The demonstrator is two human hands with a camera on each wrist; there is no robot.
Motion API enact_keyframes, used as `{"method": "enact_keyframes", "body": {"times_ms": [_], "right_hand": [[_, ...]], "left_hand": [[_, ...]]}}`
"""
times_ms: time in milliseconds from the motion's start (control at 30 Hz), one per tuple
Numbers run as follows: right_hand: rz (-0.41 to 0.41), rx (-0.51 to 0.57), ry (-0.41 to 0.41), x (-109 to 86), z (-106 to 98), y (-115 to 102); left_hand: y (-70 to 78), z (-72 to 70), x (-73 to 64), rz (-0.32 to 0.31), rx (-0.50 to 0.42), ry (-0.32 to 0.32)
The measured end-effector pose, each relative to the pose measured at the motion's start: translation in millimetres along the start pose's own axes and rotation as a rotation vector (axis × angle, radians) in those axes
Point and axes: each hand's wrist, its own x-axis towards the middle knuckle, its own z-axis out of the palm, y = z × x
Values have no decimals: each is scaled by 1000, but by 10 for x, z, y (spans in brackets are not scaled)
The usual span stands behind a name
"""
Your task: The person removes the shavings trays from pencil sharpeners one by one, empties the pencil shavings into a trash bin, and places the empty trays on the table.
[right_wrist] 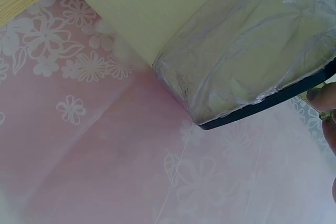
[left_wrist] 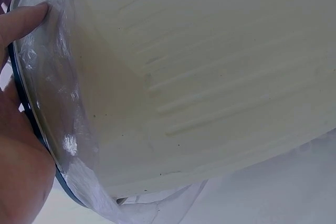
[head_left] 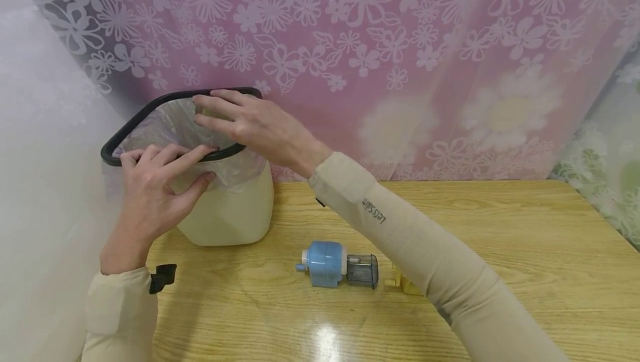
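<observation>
A cream trash bin (head_left: pixel 227 217) with a black rim (head_left: pixel 145 112) and a clear plastic liner (head_left: pixel 172 120) stands at the left. My left hand (head_left: pixel 155 192) grips its near rim, fingers over the edge and thumb (left_wrist: pixel 29 22) outside against the liner. Over the bin's mouth, my right hand (head_left: pixel 260 129) pinches a small see-through yellowish box (right_wrist: pixel 313 103), mostly hidden by the fingers. A blue pencil sharpener (head_left: pixel 325 264) with a smoky clear shavings box (head_left: pixel 362 271) lies on the table. Behind the right forearm, a yellow sharpener (head_left: pixel 411 287) shows only in part.
The wood-grain table (head_left: pixel 260 317) stretches to the right. A pink flowered cloth (head_left: pixel 320 68) hangs right behind the bin, and a white wall (head_left: pixel 45 184) borders it on the left.
</observation>
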Motion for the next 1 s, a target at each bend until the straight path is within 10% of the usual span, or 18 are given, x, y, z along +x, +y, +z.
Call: {"method": "enact_keyframes", "body": {"times_ms": [667, 1000], "right_hand": [[25, 42, 10, -54, 22, 20], [162, 201, 122, -136, 43, 108]], "left_hand": [[0, 8, 5, -7, -17, 24], [5, -28, 11, 9, 23, -25]]}}
